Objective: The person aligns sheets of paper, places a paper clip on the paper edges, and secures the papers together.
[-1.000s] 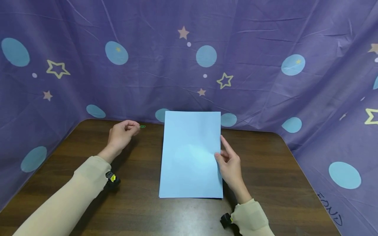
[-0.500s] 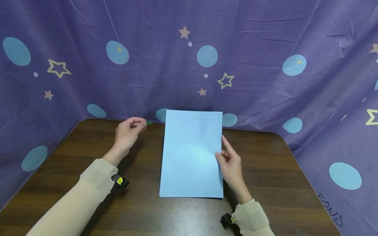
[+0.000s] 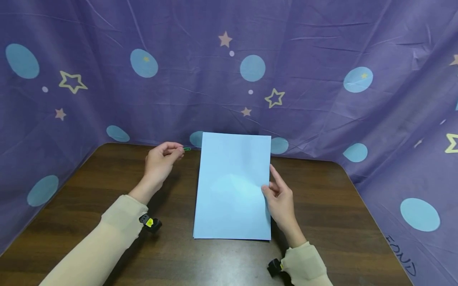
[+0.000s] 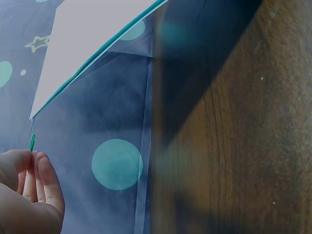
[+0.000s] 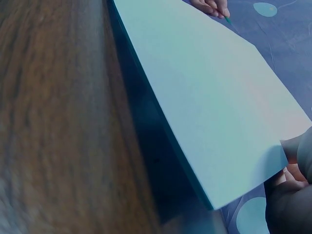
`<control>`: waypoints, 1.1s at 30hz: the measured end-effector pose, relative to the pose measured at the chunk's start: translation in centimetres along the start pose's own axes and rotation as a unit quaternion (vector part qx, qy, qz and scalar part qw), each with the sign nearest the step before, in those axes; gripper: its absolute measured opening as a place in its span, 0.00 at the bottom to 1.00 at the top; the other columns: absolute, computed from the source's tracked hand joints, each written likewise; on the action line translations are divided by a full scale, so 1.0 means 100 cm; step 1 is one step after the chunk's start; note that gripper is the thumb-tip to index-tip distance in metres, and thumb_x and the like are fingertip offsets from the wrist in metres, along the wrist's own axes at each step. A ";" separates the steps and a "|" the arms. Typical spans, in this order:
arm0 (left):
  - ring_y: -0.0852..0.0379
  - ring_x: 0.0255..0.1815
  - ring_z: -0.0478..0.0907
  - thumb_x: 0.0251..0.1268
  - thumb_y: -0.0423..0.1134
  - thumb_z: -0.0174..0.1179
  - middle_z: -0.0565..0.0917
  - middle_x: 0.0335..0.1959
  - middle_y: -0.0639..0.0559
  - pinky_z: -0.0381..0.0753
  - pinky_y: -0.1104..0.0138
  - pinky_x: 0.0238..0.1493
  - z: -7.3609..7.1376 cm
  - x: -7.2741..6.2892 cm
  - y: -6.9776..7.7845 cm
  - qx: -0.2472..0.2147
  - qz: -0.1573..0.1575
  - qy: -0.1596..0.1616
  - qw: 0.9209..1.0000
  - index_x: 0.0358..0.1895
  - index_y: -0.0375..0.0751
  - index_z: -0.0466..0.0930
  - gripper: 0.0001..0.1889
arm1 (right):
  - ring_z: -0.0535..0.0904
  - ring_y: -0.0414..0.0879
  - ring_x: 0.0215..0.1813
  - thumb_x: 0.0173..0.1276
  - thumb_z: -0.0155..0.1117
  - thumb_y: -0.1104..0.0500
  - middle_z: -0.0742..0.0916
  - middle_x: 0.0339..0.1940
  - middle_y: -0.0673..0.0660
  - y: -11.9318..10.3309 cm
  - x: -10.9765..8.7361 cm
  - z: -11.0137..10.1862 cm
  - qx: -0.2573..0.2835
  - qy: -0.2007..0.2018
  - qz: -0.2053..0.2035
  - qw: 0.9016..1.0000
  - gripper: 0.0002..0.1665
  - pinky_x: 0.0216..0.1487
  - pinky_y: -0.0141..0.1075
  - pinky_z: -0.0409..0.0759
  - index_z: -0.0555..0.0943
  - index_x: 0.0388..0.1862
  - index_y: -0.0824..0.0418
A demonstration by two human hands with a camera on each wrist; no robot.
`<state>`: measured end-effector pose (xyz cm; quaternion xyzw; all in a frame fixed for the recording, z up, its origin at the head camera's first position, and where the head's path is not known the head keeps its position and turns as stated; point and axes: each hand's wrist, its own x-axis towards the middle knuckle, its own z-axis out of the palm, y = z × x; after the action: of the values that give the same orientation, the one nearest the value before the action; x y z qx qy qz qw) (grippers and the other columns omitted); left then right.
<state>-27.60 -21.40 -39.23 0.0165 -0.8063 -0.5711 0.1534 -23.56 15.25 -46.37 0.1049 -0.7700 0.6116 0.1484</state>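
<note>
My left hand pinches a small green paper clip between thumb and fingers. The clip's free end points right, a short way left of the upper part of a stack of light blue paper. In the left wrist view the paper clip stands just below a corner of the paper. My right hand grips the stack by its right edge, thumb on the front and the other fingers partly behind. In the right wrist view the paper is tilted and raised over the table, its layered edge showing.
A dark brown wooden table lies under both hands. Behind it and along the sides hangs a purple curtain with stars and blue circles. Small black devices are strapped at both wrists, over pale sleeves.
My left hand has moved right with the paper clip, closer to the paper's left edge. The paper's upper end has shifted slightly to the right; the right hand keeps its hold.
</note>
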 end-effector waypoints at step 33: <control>0.47 0.50 0.87 0.78 0.45 0.65 0.90 0.46 0.47 0.86 0.72 0.46 0.018 0.000 0.013 -0.032 0.004 0.001 0.999 0.54 0.40 0.87 0.13 | 0.65 0.39 0.26 0.76 0.67 0.70 0.75 0.26 0.53 -0.001 0.000 0.001 0.003 0.006 0.012 1.000 0.44 0.29 0.28 0.69 0.70 0.81 0.34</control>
<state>-27.89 -19.30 -38.62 0.0085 -0.7878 -0.5956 0.1567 -23.51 15.14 -46.32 0.0926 -0.7687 0.6159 0.1453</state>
